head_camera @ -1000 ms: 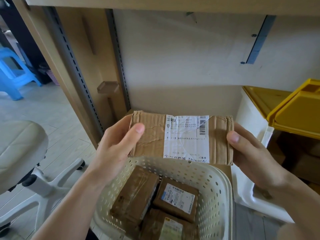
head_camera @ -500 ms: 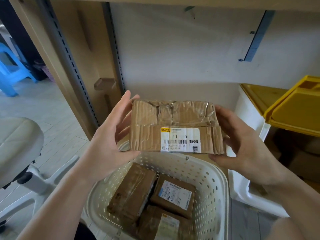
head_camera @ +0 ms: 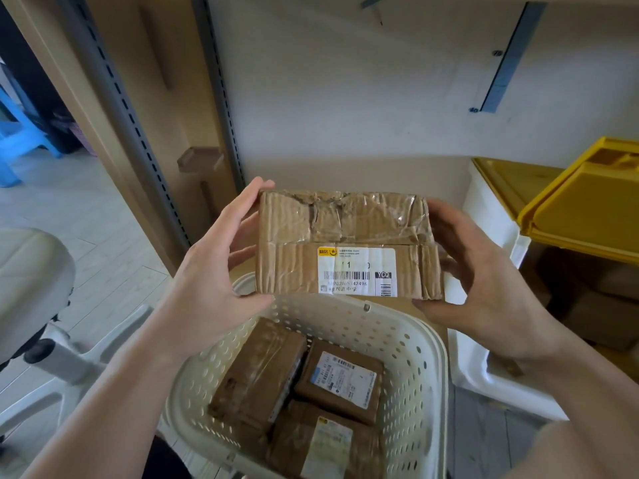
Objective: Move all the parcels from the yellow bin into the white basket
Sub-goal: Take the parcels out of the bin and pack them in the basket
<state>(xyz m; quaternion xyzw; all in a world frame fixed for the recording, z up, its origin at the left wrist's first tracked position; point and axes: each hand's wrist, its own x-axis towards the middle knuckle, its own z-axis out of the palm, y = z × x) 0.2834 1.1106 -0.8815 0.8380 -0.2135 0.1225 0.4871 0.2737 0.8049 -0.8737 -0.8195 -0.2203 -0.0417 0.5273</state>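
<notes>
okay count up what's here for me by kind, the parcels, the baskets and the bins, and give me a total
Cardboard parcels: 4, namely the held parcel in the left hand and right hand, plus the left parcel, the right parcel and the front parcel in the basket.
White basket: 1
Yellow bin: 1
Total: 6

A white swivel chair (head_camera: 27, 271) is seen at the left, a blue stool (head_camera: 20, 140) beyond it on the floor.

Both forearms bare, no sleeves in view; hands (head_camera: 207, 271) ungloved, no rings or watch.
</notes>
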